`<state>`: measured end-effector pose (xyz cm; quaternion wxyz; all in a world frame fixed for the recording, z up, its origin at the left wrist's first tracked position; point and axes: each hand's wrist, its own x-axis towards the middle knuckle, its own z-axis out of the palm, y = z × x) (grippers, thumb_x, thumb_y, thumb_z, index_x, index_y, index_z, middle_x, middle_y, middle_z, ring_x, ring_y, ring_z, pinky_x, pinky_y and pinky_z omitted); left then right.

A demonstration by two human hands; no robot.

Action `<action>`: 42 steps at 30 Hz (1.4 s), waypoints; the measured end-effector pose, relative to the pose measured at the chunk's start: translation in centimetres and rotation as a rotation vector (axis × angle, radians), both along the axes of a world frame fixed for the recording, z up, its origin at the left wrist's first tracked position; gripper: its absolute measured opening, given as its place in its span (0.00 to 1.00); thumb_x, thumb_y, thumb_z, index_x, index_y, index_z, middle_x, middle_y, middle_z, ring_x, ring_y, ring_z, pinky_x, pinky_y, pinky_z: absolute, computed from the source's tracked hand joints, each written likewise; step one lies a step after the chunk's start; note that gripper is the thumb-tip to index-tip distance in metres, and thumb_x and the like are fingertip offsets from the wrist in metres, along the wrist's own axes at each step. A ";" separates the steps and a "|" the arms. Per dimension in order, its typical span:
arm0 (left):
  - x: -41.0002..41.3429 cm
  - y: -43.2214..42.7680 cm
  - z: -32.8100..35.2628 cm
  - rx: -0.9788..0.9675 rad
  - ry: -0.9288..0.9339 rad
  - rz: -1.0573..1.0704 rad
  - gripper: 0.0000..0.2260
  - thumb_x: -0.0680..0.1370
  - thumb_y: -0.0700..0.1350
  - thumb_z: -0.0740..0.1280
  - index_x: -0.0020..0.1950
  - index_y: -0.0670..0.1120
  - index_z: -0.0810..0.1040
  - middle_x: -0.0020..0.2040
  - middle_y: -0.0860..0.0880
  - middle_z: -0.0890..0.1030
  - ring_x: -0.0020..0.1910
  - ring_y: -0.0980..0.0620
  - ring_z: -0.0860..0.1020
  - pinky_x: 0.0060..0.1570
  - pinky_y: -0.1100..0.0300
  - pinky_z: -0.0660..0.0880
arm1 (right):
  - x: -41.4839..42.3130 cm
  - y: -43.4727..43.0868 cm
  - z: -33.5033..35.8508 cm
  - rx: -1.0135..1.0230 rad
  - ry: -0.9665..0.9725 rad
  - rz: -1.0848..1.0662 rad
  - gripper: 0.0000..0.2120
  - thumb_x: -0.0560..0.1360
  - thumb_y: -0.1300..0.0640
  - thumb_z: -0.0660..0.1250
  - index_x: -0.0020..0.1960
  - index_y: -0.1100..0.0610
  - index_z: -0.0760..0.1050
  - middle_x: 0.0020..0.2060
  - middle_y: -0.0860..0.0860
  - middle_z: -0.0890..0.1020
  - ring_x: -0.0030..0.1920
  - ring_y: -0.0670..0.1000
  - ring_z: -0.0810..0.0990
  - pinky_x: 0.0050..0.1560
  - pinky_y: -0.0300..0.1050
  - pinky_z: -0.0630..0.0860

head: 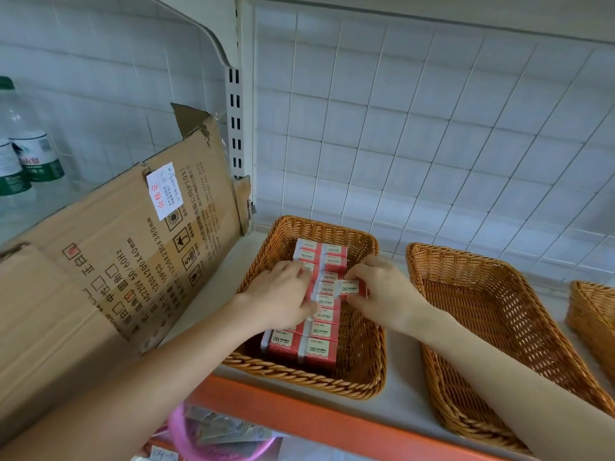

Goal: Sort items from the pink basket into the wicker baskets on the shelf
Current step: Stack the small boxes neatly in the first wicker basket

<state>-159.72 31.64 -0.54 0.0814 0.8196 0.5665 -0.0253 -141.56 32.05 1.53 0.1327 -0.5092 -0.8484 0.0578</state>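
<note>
Two rows of red-and-white 2B eraser boxes (318, 342) fill the left wicker basket (362, 367) on the shelf. My right hand (386, 294) pinches one eraser box (349, 287) just above the right row. Over the left row lies my left hand (283, 296), its fingertips pressing on the boxes. The pink basket (206, 440) shows at the bottom edge below the shelf, with small packets inside.
An empty wicker basket (499, 327) stands to the right, and a third basket's corner (595, 314) beyond it. A flattened cardboard box (109, 261) leans at the left, with water bottles (30, 154) behind. The shelf has an orange front edge (299, 414) and a wire-grid back.
</note>
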 end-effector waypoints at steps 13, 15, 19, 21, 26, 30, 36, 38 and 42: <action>-0.3 4.2 -1.2 0.058 -0.248 0.162 0.05 0.78 0.44 0.64 0.48 0.42 0.76 0.44 0.47 0.80 0.41 0.49 0.80 0.43 0.50 0.79 | -2.7 2.3 -1.2 -0.067 -0.130 -0.087 0.06 0.75 0.56 0.63 0.49 0.58 0.73 0.51 0.53 0.76 0.52 0.54 0.75 0.50 0.46 0.74; -0.3 4.2 -1.3 0.078 -0.266 0.169 0.06 0.78 0.43 0.63 0.46 0.41 0.76 0.43 0.47 0.80 0.40 0.49 0.80 0.42 0.52 0.79 | -2.6 2.4 -1.2 -0.075 -0.117 -0.101 0.08 0.75 0.56 0.63 0.51 0.59 0.74 0.51 0.53 0.76 0.50 0.54 0.76 0.49 0.46 0.75; -0.2 4.2 -1.3 0.109 -0.269 0.176 0.06 0.79 0.42 0.62 0.45 0.42 0.76 0.42 0.48 0.80 0.39 0.49 0.79 0.41 0.54 0.78 | -2.7 2.7 -1.2 -0.057 -0.119 -0.122 0.08 0.75 0.57 0.62 0.50 0.60 0.74 0.51 0.54 0.75 0.50 0.56 0.77 0.49 0.48 0.76; -0.2 4.3 -1.4 0.123 -0.276 0.176 0.05 0.79 0.41 0.62 0.46 0.43 0.76 0.43 0.48 0.81 0.40 0.49 0.80 0.42 0.53 0.78 | -2.8 2.7 -1.1 -0.059 -0.107 -0.120 0.08 0.76 0.58 0.62 0.52 0.61 0.74 0.53 0.54 0.75 0.51 0.56 0.76 0.49 0.48 0.75; -0.1 4.1 -1.2 0.141 -0.265 0.208 0.10 0.79 0.40 0.62 0.38 0.44 0.73 0.39 0.47 0.79 0.37 0.49 0.78 0.36 0.58 0.74 | -3.0 3.1 -1.1 -0.056 -0.105 -0.111 0.09 0.76 0.57 0.62 0.53 0.61 0.74 0.55 0.55 0.74 0.52 0.57 0.76 0.50 0.48 0.75; 0.0 4.1 -1.2 0.154 -0.273 0.224 0.14 0.79 0.41 0.62 0.33 0.46 0.69 0.34 0.50 0.75 0.34 0.50 0.75 0.32 0.60 0.69 | -3.0 3.3 -1.2 -0.062 -0.098 -0.125 0.09 0.75 0.57 0.63 0.52 0.61 0.74 0.53 0.55 0.74 0.51 0.57 0.76 0.49 0.47 0.75; 0.0 4.0 -1.2 0.168 -0.267 0.221 0.15 0.80 0.40 0.60 0.32 0.47 0.67 0.33 0.51 0.73 0.31 0.53 0.72 0.28 0.62 0.64 | -3.2 3.5 -1.4 -0.055 -0.101 -0.137 0.09 0.75 0.57 0.63 0.52 0.60 0.74 0.52 0.55 0.74 0.50 0.57 0.77 0.48 0.48 0.76; 0.1 4.0 -1.1 0.174 -0.263 0.230 0.16 0.80 0.40 0.60 0.31 0.47 0.65 0.31 0.52 0.70 0.29 0.55 0.69 0.26 0.63 0.61 | -3.2 3.5 -1.4 -0.050 -0.104 -0.143 0.09 0.75 0.57 0.63 0.52 0.60 0.73 0.52 0.55 0.74 0.50 0.56 0.77 0.48 0.48 0.76; 0.1 4.0 -1.1 0.179 -0.253 0.240 0.17 0.80 0.39 0.60 0.31 0.47 0.65 0.30 0.51 0.70 0.28 0.55 0.68 0.26 0.62 0.60 | -3.3 3.6 -1.6 -0.046 -0.100 -0.149 0.09 0.75 0.57 0.63 0.54 0.60 0.73 0.52 0.54 0.73 0.50 0.56 0.77 0.48 0.48 0.77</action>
